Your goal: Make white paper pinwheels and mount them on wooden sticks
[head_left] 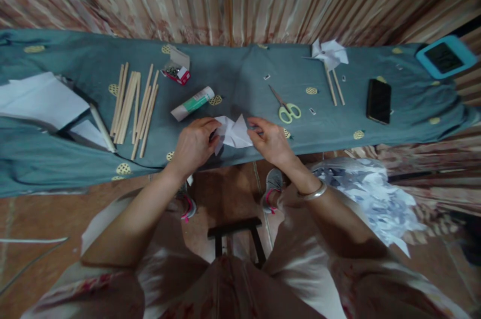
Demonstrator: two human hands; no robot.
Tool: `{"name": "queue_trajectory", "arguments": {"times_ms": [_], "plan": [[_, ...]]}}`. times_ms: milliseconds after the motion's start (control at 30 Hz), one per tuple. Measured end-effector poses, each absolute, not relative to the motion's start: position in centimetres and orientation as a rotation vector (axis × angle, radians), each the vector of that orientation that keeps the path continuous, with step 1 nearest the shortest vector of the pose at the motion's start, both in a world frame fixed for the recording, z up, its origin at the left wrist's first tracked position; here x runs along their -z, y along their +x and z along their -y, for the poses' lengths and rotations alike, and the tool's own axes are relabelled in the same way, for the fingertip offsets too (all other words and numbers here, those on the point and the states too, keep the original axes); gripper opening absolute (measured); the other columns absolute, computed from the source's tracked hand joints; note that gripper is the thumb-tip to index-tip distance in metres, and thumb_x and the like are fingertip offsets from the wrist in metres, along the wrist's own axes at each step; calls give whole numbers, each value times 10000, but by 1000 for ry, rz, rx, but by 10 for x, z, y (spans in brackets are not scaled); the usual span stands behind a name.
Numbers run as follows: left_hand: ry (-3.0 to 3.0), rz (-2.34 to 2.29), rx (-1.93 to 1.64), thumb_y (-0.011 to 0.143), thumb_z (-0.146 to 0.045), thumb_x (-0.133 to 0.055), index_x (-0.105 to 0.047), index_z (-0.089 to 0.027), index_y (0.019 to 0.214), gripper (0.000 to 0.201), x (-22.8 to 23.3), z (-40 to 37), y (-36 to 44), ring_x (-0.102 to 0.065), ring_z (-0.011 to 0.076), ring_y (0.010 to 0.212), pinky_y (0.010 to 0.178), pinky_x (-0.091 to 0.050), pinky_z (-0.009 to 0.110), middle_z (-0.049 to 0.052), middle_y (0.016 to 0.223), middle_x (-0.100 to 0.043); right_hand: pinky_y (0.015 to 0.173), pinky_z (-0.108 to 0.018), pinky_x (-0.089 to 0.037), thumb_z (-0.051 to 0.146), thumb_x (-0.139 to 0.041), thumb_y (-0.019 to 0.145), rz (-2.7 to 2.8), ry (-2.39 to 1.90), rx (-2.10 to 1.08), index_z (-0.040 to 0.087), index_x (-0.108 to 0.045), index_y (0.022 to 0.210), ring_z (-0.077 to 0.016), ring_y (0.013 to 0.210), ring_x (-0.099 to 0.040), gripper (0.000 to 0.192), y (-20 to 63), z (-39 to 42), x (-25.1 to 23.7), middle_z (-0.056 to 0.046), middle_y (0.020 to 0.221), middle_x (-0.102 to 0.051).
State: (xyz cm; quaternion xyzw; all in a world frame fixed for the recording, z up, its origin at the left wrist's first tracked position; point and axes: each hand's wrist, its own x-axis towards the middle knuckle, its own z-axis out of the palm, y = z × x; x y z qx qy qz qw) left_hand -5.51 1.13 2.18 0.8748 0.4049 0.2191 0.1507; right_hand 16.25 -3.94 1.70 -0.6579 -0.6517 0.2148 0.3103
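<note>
A white paper pinwheel [236, 133], its corners folded in toward the middle, is held over the table's near edge. My left hand [195, 142] pinches its left side, and my right hand [272, 141] grips the tip on its right; the fingertips partly cover the paper. Just beyond my left hand lies a white and green glue stick [194, 103]. Green-handled scissors [287, 108] rest beyond my right hand, blades pointing away. Behind the glue stick stands an opened red and white box [179, 72] with small metal pins inside.
Several wooden sticks [128, 103] lie left, beside white paper sheets [48, 98]. White pinwheels on sticks [330, 53], a dark phone [379, 100] and a blue-framed device [445, 57] are right. A bag of white paper pieces [379, 204] sits below the table [244, 83].
</note>
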Motion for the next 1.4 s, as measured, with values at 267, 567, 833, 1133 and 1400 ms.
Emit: {"name": "queue_trajectory", "arguments": {"times_ms": [267, 567, 833, 1133, 1400], "plan": [[2387, -1180, -650, 820, -134, -555, -701, -154, 1061, 282, -20, -21, -48, -706, 218, 951, 868, -562, 329, 103, 1127, -720, 696, -330, -592, 250, -566, 863, 1584, -1738, -836, 181, -693, 1093, -179, 717, -724, 272, 158, 48, -13, -59, 933, -749], [2304, -1155, -765, 776, -131, -599, -713, -139, 1035, 283, -18, -35, -36, -706, 208, 900, 872, -562, 345, 98, 1098, -733, 834, -401, -585, 226, -508, 885, 1717, -1777, -610, 160, -674, 1126, -229, 874, -725, 301, 163, 59, -25, -97, 977, -762], [2305, -1137, -782, 772, -130, -548, -702, -156, 1050, 319, -17, -34, -35, -698, 195, 864, 857, -563, 347, 82, 1120, -722, 1151, -486, -397, 63, -417, 750, 1999, -1565, -416, 101, -450, 1416, -247, 1366, -490, 668, 171, 25, -12, -154, 1441, -560], [2357, -1137, -814, 776, -97, -501, -694, -165, 1056, 347, -14, -40, -39, -685, 196, 935, 902, -556, 357, 70, 1114, -726, 913, -366, -540, 126, -508, 801, 1980, -1649, -617, 137, -513, 1372, -209, 956, -683, 571, 168, 20, -26, -71, 1058, -751], [2436, -1088, -831, 893, -176, -515, -709, -175, 1047, 247, -25, -23, -48, -662, 227, 1049, 952, -533, 391, 81, 1106, -722, 944, -444, -534, 179, -496, 906, 2130, -1611, -332, 116, -602, 1224, -270, 1034, -668, 341, 170, 62, -40, -131, 1051, -732]]}}
